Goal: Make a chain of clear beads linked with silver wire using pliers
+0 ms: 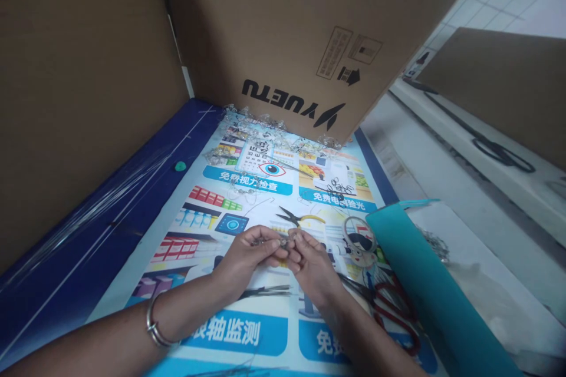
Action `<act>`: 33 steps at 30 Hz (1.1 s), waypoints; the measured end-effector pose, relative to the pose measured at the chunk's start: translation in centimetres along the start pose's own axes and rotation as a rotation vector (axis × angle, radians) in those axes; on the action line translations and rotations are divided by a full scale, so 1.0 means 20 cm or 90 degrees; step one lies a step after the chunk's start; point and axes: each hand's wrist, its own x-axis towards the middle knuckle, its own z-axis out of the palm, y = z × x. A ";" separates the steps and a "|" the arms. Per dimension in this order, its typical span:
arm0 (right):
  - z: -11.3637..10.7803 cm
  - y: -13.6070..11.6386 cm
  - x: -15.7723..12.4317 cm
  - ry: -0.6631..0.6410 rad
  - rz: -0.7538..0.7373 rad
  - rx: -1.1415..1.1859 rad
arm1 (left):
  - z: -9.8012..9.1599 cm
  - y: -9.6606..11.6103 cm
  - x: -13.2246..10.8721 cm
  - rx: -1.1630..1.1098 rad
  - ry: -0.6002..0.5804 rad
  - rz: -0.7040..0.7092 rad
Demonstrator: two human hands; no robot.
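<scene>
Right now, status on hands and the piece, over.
Left hand and right hand both pinching small metal piece. Yellow-handled pliers lying just beyond. Red scissors beside right forearm.

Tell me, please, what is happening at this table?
A person holds a small metal piece between the fingertips of the left hand and the right hand, above a printed poster. Yellow-handled pliers lie just beyond the hands, red-handled scissors by the right forearm. Clear beads are heaped along a cardboard box behind.
</scene>
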 end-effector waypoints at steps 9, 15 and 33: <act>0.01 0.02 0.00 -0.006 -0.010 0.007 | 0.00 -0.01 0.00 0.012 0.004 0.004; 0.01 0.03 0.00 -0.007 -0.020 -0.005 | 0.00 -0.01 0.01 0.001 0.008 0.010; 0.01 0.01 -0.01 -0.001 -0.186 -0.284 | -0.02 -0.01 0.02 -0.142 -0.048 -0.065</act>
